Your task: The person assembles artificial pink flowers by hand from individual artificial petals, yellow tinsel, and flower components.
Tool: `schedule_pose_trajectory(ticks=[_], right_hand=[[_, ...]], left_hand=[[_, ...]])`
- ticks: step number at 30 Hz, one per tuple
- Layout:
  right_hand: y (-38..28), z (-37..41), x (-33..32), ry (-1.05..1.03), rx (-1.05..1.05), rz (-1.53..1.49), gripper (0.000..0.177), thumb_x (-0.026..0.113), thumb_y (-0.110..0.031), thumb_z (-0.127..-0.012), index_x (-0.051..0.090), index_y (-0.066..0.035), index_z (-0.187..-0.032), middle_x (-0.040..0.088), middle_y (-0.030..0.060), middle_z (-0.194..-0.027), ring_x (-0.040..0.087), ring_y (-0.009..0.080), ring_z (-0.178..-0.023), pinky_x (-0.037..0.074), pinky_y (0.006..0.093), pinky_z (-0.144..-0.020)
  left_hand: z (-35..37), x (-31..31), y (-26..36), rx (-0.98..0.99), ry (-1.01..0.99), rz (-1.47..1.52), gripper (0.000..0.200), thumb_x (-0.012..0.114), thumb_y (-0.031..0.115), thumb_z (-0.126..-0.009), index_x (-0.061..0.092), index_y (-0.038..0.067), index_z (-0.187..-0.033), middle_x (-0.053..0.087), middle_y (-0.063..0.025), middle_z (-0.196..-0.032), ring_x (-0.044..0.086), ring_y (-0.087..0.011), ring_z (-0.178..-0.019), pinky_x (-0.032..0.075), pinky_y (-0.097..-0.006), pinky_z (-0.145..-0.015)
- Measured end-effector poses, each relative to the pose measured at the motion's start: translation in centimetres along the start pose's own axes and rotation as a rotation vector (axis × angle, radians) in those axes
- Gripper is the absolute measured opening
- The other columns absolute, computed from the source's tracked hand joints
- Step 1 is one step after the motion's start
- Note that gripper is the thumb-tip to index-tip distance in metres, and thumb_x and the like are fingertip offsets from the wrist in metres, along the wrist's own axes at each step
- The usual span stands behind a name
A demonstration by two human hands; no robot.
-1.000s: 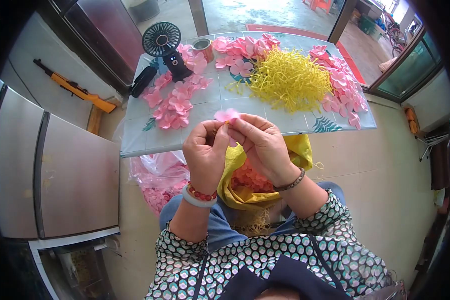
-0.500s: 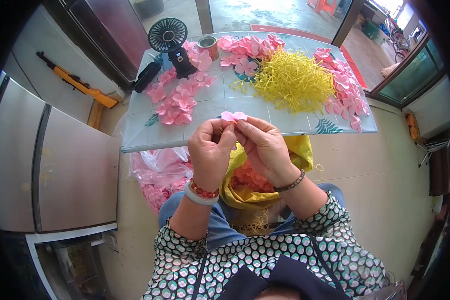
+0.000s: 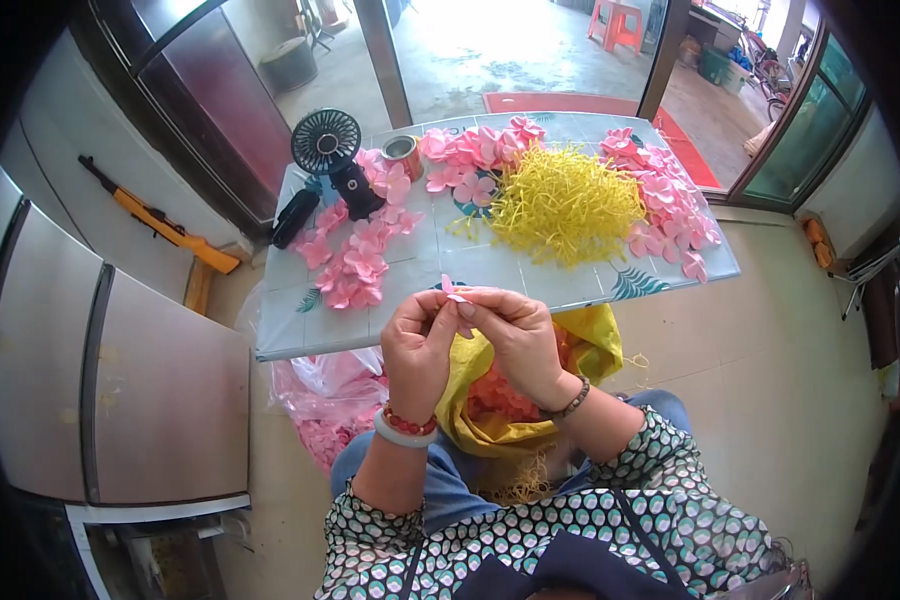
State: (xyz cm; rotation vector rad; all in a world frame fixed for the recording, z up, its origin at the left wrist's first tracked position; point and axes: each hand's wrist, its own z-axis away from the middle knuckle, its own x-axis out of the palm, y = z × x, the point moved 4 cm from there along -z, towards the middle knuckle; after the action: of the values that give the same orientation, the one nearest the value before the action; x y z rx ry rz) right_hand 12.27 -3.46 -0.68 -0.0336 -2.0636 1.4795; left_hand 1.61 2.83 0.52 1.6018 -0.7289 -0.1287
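Observation:
Between both hands, just off the near edge of the table (image 3: 420,262), is a small pink artificial flower (image 3: 448,285). My left hand (image 3: 417,335) is closed, thumb and fingers pinching the flower from one side. My right hand (image 3: 515,335) pinches it from the other side, the fingertips of both hands meeting. Part of the flower is hidden by the fingers. Pink artificial flowers (image 3: 355,265) lie on the table to the left. A heap of yellow artificial stems (image 3: 570,205) lies further back, with more pink flowers (image 3: 670,205) to its right.
A black fan (image 3: 327,145), a black case (image 3: 295,218) and a tin can (image 3: 402,155) stand at the table's back left. Below the table are a yellow bag (image 3: 460,385) of coral-pink petals and a clear plastic bag (image 3: 320,385) of pink pieces. A refrigerator (image 3: 170,390) stands at left.
The view has tilted up, so the table sits lower in it. Both hands still hold the flower, which has turned so its petals appear more edge-on.

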Motion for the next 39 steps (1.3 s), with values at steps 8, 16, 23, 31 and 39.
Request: schedule_pose_trajectory(ticks=[8,16,23,31,39], right_hand=[[-5.6,-4.2,-0.9,0.071,-0.471,0.604,0.016,0.068,-0.001,-0.082,0.070,0.000,-0.098,0.070,0.0092,-0.096,0.064,0.0173,-0.091,0.051,0.0300,-0.079],[-2.1,-17.8,0.2,-0.320,-0.080,1.879,0.015,0.063,-0.014,-0.080,0.071,-0.003,-0.088,0.069,0.0178,-0.091,0.068,0.0299,-0.089,0.054,0.0395,-0.078],[0.5,-21.3,-3.8,-0.150,-0.262,1.734,0.014,0.063,-0.011,-0.079,0.072,-0.002,-0.086,0.069,0.0200,-0.088,0.069,0.0309,-0.081,0.055,0.0389,-0.073],[-7.8,-9.5,-1.3,-0.033,0.115,0.388,0.019,0.065,-0.017,-0.088,0.071,0.001,-0.093,0.070,0.0070,-0.087,0.065,0.0130,-0.075,0.050,0.0254,-0.062],[-7.0,1.0,0.9,-0.127,-0.571,0.874,0.014,0.065,0.004,-0.080,0.067,0.000,-0.093,0.068,0.0129,-0.096,0.067,0.0235,-0.085,0.053,0.0318,-0.074]], left_hand=[[-0.5,-0.7,0.8,-0.043,-0.028,-0.116,0.011,0.062,-0.001,-0.088,0.063,0.000,-0.099,0.063,-0.0002,-0.086,0.057,-0.0036,-0.075,0.046,-0.0174,-0.068],[-1.2,-1.8,0.6,0.106,0.026,-0.310,0.013,0.062,-0.003,-0.086,0.063,0.001,-0.098,0.059,0.0039,-0.083,0.050,-0.0014,-0.070,0.042,-0.0170,-0.063],[-1.4,-2.3,0.6,0.126,0.050,-0.223,0.015,0.066,-0.001,-0.084,0.063,0.001,-0.099,0.059,0.0041,-0.080,0.049,-0.0015,-0.068,0.042,-0.0176,-0.061],[-1.0,-1.2,0.3,0.037,0.000,-0.188,0.014,0.069,0.002,-0.084,0.064,0.001,-0.096,0.059,0.0044,-0.077,0.049,-0.0010,-0.065,0.041,-0.0177,-0.057],[0.1,2.3,-0.7,0.318,-0.118,-0.659,0.021,0.068,0.001,-0.072,0.061,0.001,-0.092,0.060,-0.0137,-0.083,0.058,-0.0293,-0.075,0.048,-0.0379,-0.067]])
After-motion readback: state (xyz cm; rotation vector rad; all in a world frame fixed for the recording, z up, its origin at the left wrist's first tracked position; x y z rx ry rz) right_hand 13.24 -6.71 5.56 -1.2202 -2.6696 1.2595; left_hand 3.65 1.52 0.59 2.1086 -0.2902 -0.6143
